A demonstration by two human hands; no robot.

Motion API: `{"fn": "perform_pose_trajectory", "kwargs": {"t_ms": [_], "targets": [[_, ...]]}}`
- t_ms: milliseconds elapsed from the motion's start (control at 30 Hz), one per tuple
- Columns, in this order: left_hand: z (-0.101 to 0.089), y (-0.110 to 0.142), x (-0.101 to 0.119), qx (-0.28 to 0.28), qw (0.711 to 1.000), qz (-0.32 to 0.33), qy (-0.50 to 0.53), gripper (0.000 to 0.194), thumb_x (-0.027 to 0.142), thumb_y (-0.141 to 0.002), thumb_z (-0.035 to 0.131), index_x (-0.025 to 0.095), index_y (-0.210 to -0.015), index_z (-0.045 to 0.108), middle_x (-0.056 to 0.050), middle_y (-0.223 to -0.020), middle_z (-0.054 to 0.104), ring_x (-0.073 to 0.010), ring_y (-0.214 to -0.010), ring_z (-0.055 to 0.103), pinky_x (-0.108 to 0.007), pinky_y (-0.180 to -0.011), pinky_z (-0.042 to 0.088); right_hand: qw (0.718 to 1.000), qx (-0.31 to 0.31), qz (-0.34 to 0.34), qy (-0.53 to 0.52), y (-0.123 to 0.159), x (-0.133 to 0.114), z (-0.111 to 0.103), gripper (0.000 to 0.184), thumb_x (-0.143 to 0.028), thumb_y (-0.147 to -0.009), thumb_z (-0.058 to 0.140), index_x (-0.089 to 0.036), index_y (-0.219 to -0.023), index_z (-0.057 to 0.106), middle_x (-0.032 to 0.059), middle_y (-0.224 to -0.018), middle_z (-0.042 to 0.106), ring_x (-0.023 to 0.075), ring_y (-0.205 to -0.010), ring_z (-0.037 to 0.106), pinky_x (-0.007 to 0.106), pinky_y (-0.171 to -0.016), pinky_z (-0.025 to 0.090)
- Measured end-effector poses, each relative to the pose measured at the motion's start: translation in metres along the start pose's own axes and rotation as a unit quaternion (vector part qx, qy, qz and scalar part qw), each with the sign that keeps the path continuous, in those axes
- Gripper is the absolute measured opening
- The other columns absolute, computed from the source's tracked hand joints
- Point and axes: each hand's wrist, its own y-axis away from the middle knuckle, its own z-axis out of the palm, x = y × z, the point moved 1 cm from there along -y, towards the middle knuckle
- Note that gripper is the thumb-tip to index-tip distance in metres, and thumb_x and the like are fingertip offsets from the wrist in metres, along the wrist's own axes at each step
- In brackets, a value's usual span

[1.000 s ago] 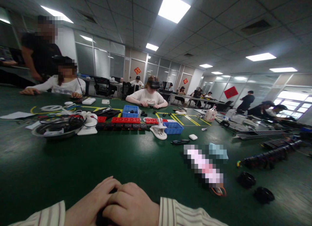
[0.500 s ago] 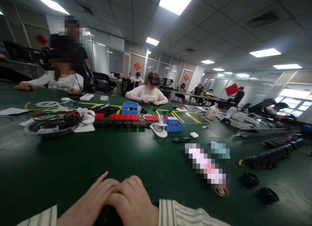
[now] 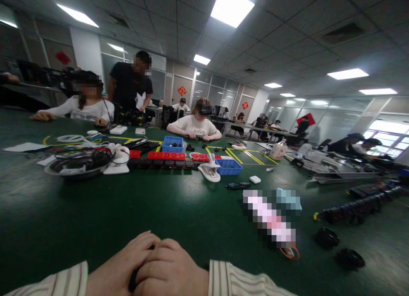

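At the near edge of the green table, my left hand (image 3: 116,258) and my right hand (image 3: 174,264) rest against each other, fingers curled. Between them shows a small patch of a dark object (image 3: 132,281); most of it is hidden, so its kind does not show. Striped sleeves reach both wrists. A long pixelated pink-and-white item (image 3: 268,215) with an orange loop lies ahead of my right hand, beside a pixelated light-blue item (image 3: 288,200). Two black ring-shaped parts (image 3: 338,247) sit further right.
A metal bowl of cables (image 3: 75,172), white clip stands (image 3: 210,170), red blocks (image 3: 172,156) and blue bins (image 3: 228,167) line the table's middle. Black glasses (image 3: 238,185) and a white case (image 3: 254,179) lie nearer. Several people sit around; one stands behind at the left.
My hands have drawn closer together and lower, covering more of the dark object. The left fingers are more folded. The standing person at the left has moved right; the view has shifted slightly.
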Motion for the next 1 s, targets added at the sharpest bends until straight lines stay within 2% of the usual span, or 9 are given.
{"fn": "perform_pose_trajectory", "kwargs": {"t_ms": [67,167,300,367,433,633,800,900,1000], "targets": [[0.001,0.004,-0.004,0.006,1.000,0.008,0.004,0.050,0.030,-0.068,0.070,0.025,-0.115,0.056,-0.003,-0.110,0.059,-0.0280,-0.106,0.054,-0.049,-0.106,0.031,1.000,0.020,-0.017,0.000,-0.001,0.001,0.002,0.020,-0.040,-0.094,0.043,-0.023,-0.092,0.052,-0.0058,-0.100,0.065,0.0118,-0.101,0.052,0.030,-0.098,0.032],[0.005,0.010,-0.014,0.037,0.999,0.026,0.005,0.065,0.041,-0.073,0.069,0.026,-0.130,0.042,-0.007,-0.121,0.055,-0.0299,-0.115,0.049,-0.056,-0.109,0.020,0.994,0.109,0.009,0.002,-0.004,-0.001,0.003,0.030,-0.042,-0.098,0.029,-0.022,-0.101,0.050,-0.0025,-0.098,0.065,0.0133,-0.096,0.053,0.031,-0.094,0.034],[0.009,0.012,-0.017,0.095,0.995,0.016,-0.015,0.066,0.057,-0.067,0.070,0.022,-0.119,0.050,-0.008,-0.116,0.057,-0.0311,-0.109,0.052,-0.058,-0.110,0.017,0.958,0.233,0.166,0.003,-0.005,-0.002,0.003,0.041,-0.053,-0.096,0.026,-0.020,-0.098,0.049,0.0022,-0.084,0.059,0.0154,-0.076,0.053,0.031,-0.072,0.039],[0.007,0.011,-0.012,0.092,0.996,-0.004,-0.016,0.058,0.059,-0.068,0.069,0.021,-0.110,0.055,-0.006,-0.107,0.059,-0.0284,-0.103,0.055,-0.057,-0.110,0.016,0.944,0.250,0.217,0.003,-0.004,-0.002,0.003,0.047,-0.058,-0.094,0.024,-0.018,-0.088,0.049,0.0021,-0.078,0.056,0.0149,-0.068,0.051,0.030,-0.065,0.037],[0.004,0.009,-0.007,0.060,0.998,-0.021,-0.009,0.049,0.057,-0.071,0.067,0.021,-0.103,0.058,-0.004,-0.100,0.059,-0.0258,-0.098,0.057,-0.056,-0.110,0.016,0.941,0.250,0.226,0.012,-0.004,0.000,0.003,0.053,-0.057,-0.096,0.017,-0.018,-0.080,0.049,0.0014,-0.072,0.055,0.0140,-0.063,0.049,0.029,-0.061,0.035],[-0.004,0.006,-0.001,0.050,0.998,-0.015,0.026,0.040,0.051,-0.067,0.071,0.021,-0.092,0.061,-0.002,-0.096,0.058,-0.0229,-0.094,0.056,-0.052,-0.111,0.018,0.953,0.259,0.154,0.027,-0.008,0.003,0.000,0.063,-0.061,-0.094,0.009,-0.018,-0.070,0.048,-0.0002,-0.062,0.053,0.0130,-0.057,0.044,0.029,-0.057,0.030],[-0.003,0.003,-0.001,0.037,0.999,-0.004,0.024,0.029,0.030,-0.065,0.070,0.024,-0.093,0.063,0.000,-0.098,0.057,-0.0222,-0.096,0.056,-0.048,-0.110,0.021,0.972,0.231,0.045,-0.024,-0.010,0.004,-0.006,0.042,-0.041,-0.101,0.019,-0.020,-0.084,0.052,-0.0027,-0.073,0.063,0.0126,-0.071,0.052,0.029,-0.062,0.033],[-0.001,0.004,-0.001,0.042,0.999,0.005,0.028,0.038,0.030,-0.063,0.071,0.025,-0.099,0.059,0.000,-0.101,0.058,-0.0232,-0.098,0.056,-0.051,-0.110,0.019,0.973,0.230,-0.009,-0.034,-0.012,0.002,-0.005,0.041,-0.041,-0.102,0.019,-0.023,-0.086,0.052,-0.0068,-0.077,0.066,0.0122,-0.077,0.055,0.031,-0.068,0.034],[0.003,0.006,0.000,0.071,0.997,0.010,0.017,0.049,0.032,-0.065,0.070,0.026,-0.111,0.053,-0.002,-0.109,0.058,-0.0244,-0.105,0.054,-0.053,-0.111,0.016,0.970,0.243,0.009,-0.015,-0.012,-0.002,-0.005,0.039,-0.039,-0.102,0.018,-0.024,-0.092,0.052,-0.0056,-0.082,0.067,0.0132,-0.084,0.056,0.032,-0.075,0.036]]}}
